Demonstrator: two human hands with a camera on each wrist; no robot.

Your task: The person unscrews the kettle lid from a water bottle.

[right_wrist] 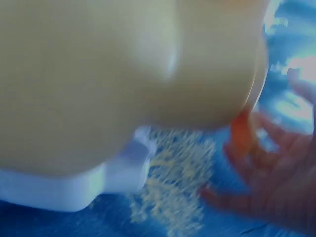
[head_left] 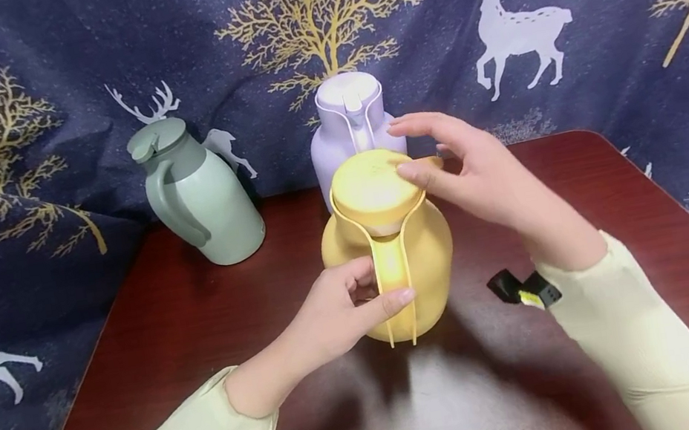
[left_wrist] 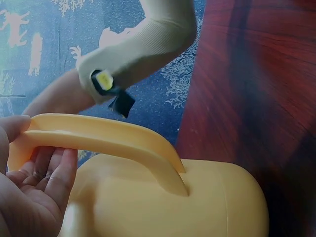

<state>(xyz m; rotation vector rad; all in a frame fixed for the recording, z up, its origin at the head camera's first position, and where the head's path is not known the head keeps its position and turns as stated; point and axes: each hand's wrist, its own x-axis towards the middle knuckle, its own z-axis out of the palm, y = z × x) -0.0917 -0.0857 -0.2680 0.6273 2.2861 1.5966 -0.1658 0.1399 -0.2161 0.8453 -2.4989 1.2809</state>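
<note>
A yellow thermos jug (head_left: pixel 426 262) with a round lid (head_left: pixel 373 184) is in the middle of the head view, its handle (head_left: pixel 391 264) towards me. My left hand (head_left: pixel 348 304) grips the handle, thumb across its front; the left wrist view shows the fingers curled beneath the handle (left_wrist: pixel 98 143). At the lid's right side is my right hand (head_left: pixel 480 171), its thumb resting by the lid rim and its index finger stretched out. Fingers of the right hand (right_wrist: pixel 276 173) surround the orange-looking spout (right_wrist: pixel 242 136) in the blurred right wrist view. Whether the jug touches the table is unclear.
Right behind the yellow jug stands a lilac jug (head_left: pixel 350 101), partly covered by it. A green jug (head_left: pixel 214 205) stands at the back left of the dark red table (head_left: pixel 202 343). A blue cloth (head_left: pixel 423 29) with trees and deer hangs behind.
</note>
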